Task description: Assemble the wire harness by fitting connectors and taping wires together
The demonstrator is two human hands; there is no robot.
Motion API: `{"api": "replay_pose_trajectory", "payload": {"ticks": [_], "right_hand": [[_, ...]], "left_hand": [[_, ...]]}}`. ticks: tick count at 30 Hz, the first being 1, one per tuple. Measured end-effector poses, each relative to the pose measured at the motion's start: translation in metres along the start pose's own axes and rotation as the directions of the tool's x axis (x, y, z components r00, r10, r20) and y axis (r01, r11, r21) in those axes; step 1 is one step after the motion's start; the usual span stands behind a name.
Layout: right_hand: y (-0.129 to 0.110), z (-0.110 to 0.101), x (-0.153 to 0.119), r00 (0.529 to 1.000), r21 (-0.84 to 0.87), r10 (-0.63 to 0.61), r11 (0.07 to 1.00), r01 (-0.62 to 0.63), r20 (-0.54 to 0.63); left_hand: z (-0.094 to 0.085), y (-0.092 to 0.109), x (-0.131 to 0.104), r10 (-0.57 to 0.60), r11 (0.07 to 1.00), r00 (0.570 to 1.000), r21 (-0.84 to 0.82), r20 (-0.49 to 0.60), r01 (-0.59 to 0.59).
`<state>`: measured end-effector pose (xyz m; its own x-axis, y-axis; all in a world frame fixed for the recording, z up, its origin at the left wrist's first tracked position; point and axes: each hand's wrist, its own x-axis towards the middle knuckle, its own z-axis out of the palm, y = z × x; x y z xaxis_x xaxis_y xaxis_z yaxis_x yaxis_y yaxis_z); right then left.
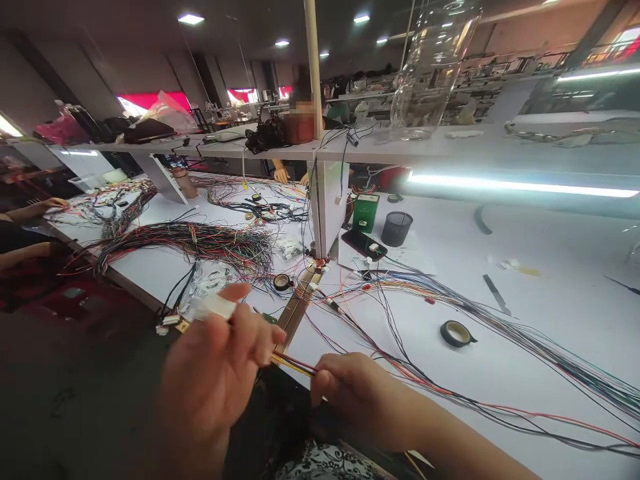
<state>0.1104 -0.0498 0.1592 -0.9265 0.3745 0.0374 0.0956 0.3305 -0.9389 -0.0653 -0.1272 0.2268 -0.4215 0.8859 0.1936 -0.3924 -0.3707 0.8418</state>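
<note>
My left hand (220, 363), raised near the table's front edge, pinches a small white connector (216, 307) between thumb and fingers; motion blurs both. A few red, dark and yellow wires (295, 365) run from beneath its curled fingers to my right hand (363, 393). That hand is closed around these wires, and a yellow end shows below the forearm. Whether the wires enter the connector is hidden by my left fingers. Behind my left hand lie a clear plastic bag (210, 279) and several white connectors (167, 323) at the edge.
A roll of black tape (456, 333) and long wire bundles (465, 303) lie on the right. Further back are a phone (364, 244), a mesh cup (397, 229) and a green box (366, 213). A thick wire heap (200, 243) covers the left table. A co-worker's hands (53, 205) are far left.
</note>
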Motion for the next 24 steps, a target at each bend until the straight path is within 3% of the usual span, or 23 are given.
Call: {"api": "replay_pose_trajectory", "payload": {"ticks": [2, 5, 8, 10, 14, 19, 22, 24], "right_hand": [[0.03, 0.005, -0.006, 0.999, -0.208, 0.023, 0.978, -0.031, -0.042], [0.085, 0.014, -0.02, 0.99, -0.502, 0.059, 0.857, -0.116, -0.128], [0.132, 0.017, -0.039, 0.987, -0.66, 0.014, 0.742, -0.117, -0.159], [0.15, 0.014, -0.049, 0.985, -0.724, -0.013, 0.679, -0.119, -0.174], [0.162, 0.007, -0.058, 0.984, -0.772, -0.043, 0.626, -0.108, -0.173], [0.164, 0.0, -0.057, 0.984, -0.722, -0.056, 0.686, -0.086, -0.17], [0.152, -0.005, -0.056, 0.989, -0.662, -0.083, 0.749, -0.019, -0.121], [0.132, -0.01, -0.053, 0.991, -0.622, -0.083, 0.783, -0.001, -0.106]], "left_hand": [[-0.005, 0.01, 0.005, 0.061, 0.996, 0.994, -0.054, -0.093, -0.066], [-0.016, 0.019, 0.013, 0.086, 0.987, 0.981, -0.117, -0.175, -0.107], [-0.026, 0.022, 0.019, 0.05, 0.985, 0.98, -0.153, -0.191, -0.08], [-0.033, 0.021, 0.022, 0.032, 0.984, 0.979, -0.165, -0.2, -0.065], [-0.045, 0.015, 0.028, -0.019, 0.977, 0.978, -0.214, -0.208, -0.026], [-0.048, 0.008, 0.029, 0.012, 0.987, 0.983, -0.158, -0.184, -0.042], [-0.04, 0.0, 0.016, 0.078, 0.995, 0.99, -0.048, -0.115, -0.084], [-0.032, -0.012, 0.003, 0.046, 0.998, 0.999, 0.041, -0.018, -0.046]]}}
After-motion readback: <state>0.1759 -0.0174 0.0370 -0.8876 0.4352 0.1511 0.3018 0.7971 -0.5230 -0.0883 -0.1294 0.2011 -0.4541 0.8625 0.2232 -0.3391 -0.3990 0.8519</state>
